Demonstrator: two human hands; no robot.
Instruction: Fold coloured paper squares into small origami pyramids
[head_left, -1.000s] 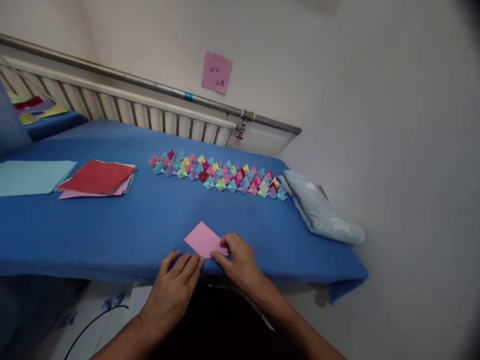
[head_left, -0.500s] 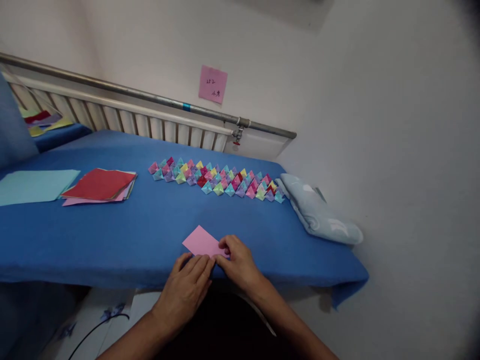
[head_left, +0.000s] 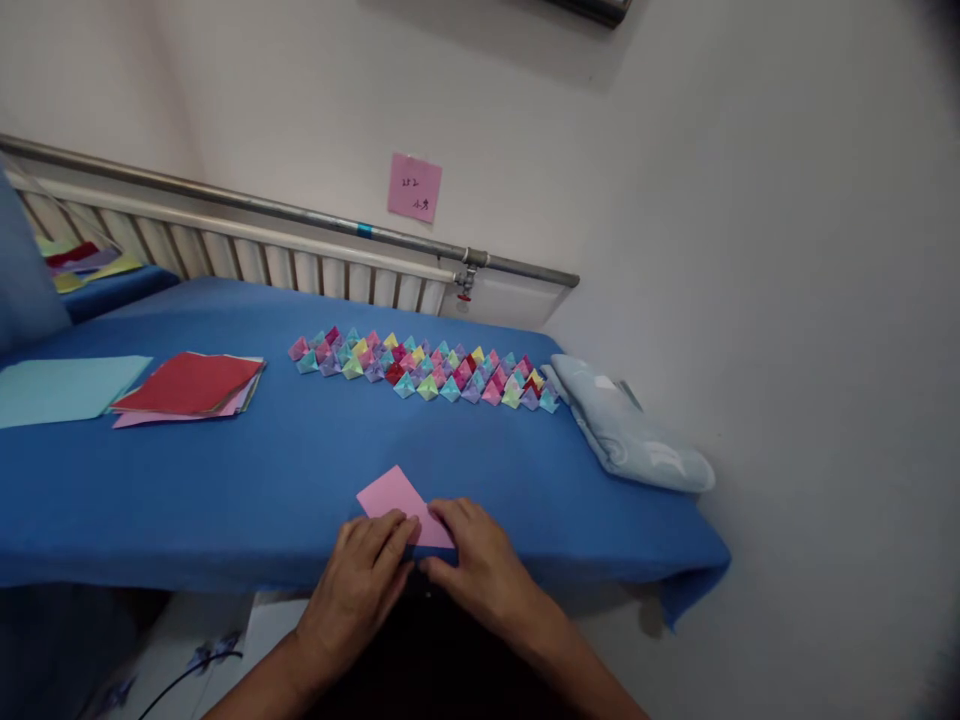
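Observation:
A pink sheet of paper [head_left: 391,490] lies at the near edge of the blue-covered surface. One corner points away from me, and its straight near edge looks folded. My left hand [head_left: 364,575] presses on the paper's lower left part, fingertips together and curled down on it. At the right side, my right hand [head_left: 480,565] has its thumb and forefinger apart, with the forefinger touching the paper's edge. Fingers cover part of the paper's near edge. Beyond lie rows of small folded paper pieces [head_left: 427,368] in pink, yellow, blue, purple and red.
Loose coloured sheets with a red one on top [head_left: 191,383] lie at left, beside a light blue sheet [head_left: 67,388]. A folded pale blanket [head_left: 630,430] rests at the right end. Behind are a radiator [head_left: 300,270] and a metal pipe [head_left: 285,211].
My right thumb and forefinger have parted, and the thumb has come off the paper. My left fingertips have shifted onto the paper. The whole view has tilted slightly upward.

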